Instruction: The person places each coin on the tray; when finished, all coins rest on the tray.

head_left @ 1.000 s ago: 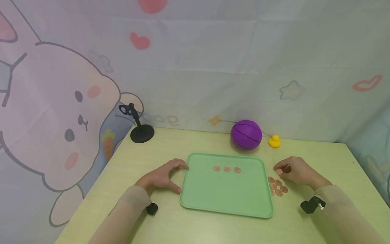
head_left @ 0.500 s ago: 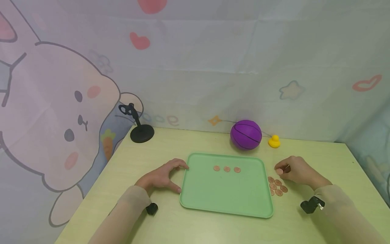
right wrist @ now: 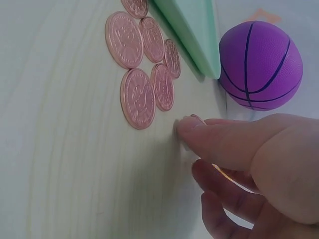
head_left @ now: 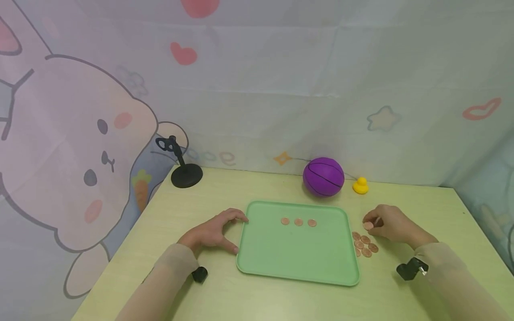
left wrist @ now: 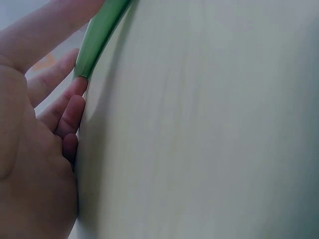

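Observation:
A copper-coloured coin (head_left: 367, 226) is pinched between the thumb and fingers of my right hand (head_left: 390, 224), just right of the green tray (head_left: 297, 278). In the right wrist view, only a sliver of that coin shows past the thumb. Below this hand, several loose copper coins (right wrist: 138, 98) lie flat in a cluster beside the tray's right edge. Three more coins (head_left: 298, 222) form a row in the tray's upper part. My left hand (head_left: 212, 229) touches the tray's left rim, its thumb and fingers spread apart along the edge.
A purple ball (head_left: 323, 177) stands behind the tray, with a yellow rubber duck (head_left: 360, 186) to its right. At the back left corner is a black stand (head_left: 186, 175). A printed cloth (head_left: 257, 89) hangs behind the pale table (head_left: 225, 298).
Both hands stay almost in place. The coin in the right hand shifts and tilts slightly between the fingers. The tray and the other coins keep their places.

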`<state>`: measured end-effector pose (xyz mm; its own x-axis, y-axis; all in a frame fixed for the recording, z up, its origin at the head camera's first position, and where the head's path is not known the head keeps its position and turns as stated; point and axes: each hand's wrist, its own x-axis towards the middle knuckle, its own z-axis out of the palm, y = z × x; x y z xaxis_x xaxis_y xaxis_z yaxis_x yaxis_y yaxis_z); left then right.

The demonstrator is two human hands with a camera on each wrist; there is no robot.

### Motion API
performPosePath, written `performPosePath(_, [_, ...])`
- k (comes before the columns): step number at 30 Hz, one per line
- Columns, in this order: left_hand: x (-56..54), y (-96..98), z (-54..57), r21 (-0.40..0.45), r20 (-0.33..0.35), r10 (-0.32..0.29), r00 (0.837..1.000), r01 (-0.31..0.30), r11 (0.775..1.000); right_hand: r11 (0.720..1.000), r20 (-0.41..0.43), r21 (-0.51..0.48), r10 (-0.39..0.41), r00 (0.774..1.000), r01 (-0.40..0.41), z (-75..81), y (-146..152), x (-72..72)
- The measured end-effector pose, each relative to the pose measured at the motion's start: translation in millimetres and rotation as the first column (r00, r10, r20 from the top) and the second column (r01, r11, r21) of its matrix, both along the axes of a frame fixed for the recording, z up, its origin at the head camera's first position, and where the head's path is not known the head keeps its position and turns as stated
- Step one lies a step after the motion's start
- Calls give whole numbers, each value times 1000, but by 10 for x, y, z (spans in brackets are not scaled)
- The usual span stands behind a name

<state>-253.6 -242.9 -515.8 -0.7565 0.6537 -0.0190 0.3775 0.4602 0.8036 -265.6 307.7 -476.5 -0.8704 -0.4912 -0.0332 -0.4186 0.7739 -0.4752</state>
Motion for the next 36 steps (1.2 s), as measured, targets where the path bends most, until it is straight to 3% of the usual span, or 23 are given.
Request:
performPosePath(12, [6,8,19,20,-6,-9,1000,9,1000,993,6,-117,11,1000,-10,54,-266,31])
performPosePath(26, [-3,4,-5,18,-18,-18,1000,18,1000,977,-25,-169,131,991,-134,-18,-795,43])
performPosePath(36, [-10,1,-12,16,-14,-14,1000,14,1000,942,-58,-243,226,972,-233,-57,-1201,31])
